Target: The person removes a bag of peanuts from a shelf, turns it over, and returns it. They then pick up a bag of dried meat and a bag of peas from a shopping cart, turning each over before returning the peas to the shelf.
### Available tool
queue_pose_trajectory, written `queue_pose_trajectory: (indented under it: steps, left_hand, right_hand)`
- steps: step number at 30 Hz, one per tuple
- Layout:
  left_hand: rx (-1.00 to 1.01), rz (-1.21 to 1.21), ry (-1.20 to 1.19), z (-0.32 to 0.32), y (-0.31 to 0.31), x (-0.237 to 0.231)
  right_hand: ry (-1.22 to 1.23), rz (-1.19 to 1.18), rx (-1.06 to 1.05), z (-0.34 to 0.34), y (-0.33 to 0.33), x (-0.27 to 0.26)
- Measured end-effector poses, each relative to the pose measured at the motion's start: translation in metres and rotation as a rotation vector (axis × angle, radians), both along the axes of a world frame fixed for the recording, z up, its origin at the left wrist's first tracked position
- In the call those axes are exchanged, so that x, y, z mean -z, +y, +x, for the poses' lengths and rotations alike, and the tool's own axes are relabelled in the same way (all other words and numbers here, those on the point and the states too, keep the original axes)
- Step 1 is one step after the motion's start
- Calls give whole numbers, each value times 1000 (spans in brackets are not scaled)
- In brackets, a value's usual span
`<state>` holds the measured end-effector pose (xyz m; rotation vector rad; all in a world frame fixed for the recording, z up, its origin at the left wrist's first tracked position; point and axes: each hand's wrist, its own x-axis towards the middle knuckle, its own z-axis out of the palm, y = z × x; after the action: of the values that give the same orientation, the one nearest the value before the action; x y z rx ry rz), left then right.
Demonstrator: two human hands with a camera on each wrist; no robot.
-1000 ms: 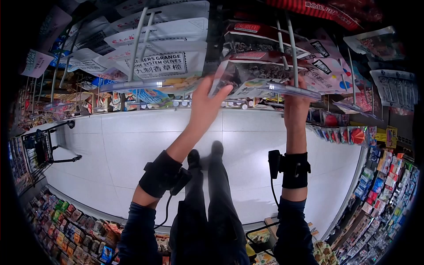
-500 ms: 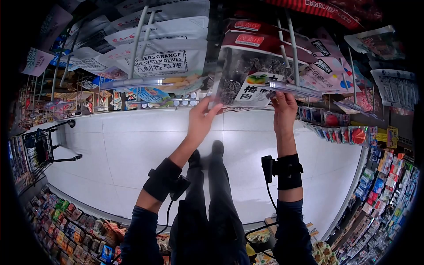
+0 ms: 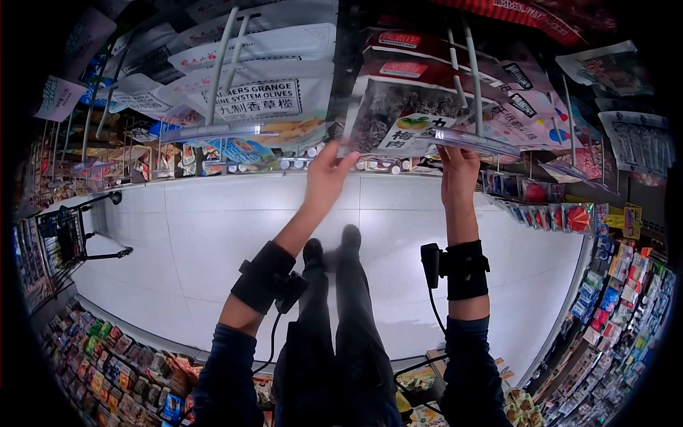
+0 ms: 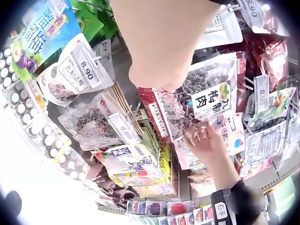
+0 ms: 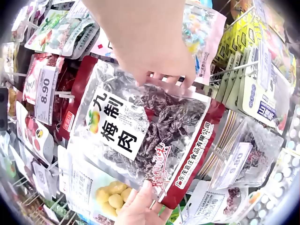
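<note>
A clear-fronted bag of dried plum meat (image 3: 395, 117) with dark red ends hangs at a shelf hook, its printed front tilted up in the head view. At its lower left corner, my left hand (image 3: 329, 174) pinches the edge, thumb over the front (image 5: 140, 206) in the right wrist view. My right hand (image 3: 459, 174) grips the lower right edge, fingers curled at the rim (image 4: 201, 136) in the left wrist view. A clear price-tag holder (image 3: 477, 142) overlaps the bag beside the right hand. Similar red-topped bags (image 3: 402, 41) hang behind.
White olive bags (image 3: 263, 99) hang to the left and pink bags (image 3: 530, 114) to the right. Metal hooks (image 3: 472, 78) stick out between them. Below lies a white floor (image 3: 213, 235), with a cart (image 3: 67, 231) at far left. More stocked shelves (image 3: 612, 313) stand at right.
The bag first swung down, showing its front, then tilted up slightly. My right hand came from behind the tag holder to the bag's lower right edge; my left hand went lower, then rose slightly.
</note>
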<state>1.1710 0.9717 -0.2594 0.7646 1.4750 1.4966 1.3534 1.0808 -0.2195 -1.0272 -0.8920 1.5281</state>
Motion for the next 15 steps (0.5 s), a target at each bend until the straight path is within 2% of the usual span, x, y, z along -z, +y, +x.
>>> queue_pose_trajectory:
  steps: [7, 10, 15]
  left_hand:
    - [-41, 26, 89, -5, -2, 7]
    - [-104, -34, 121, -5, -5, 14]
    - [-67, -66, 98, -7, -13, 17]
  right_hand:
    - [-15, 21, 33, -1, 1, -4]
    - [-11, 29, 37, -1, 3, -5]
    - [-69, 13, 68, -2, -2, -10]
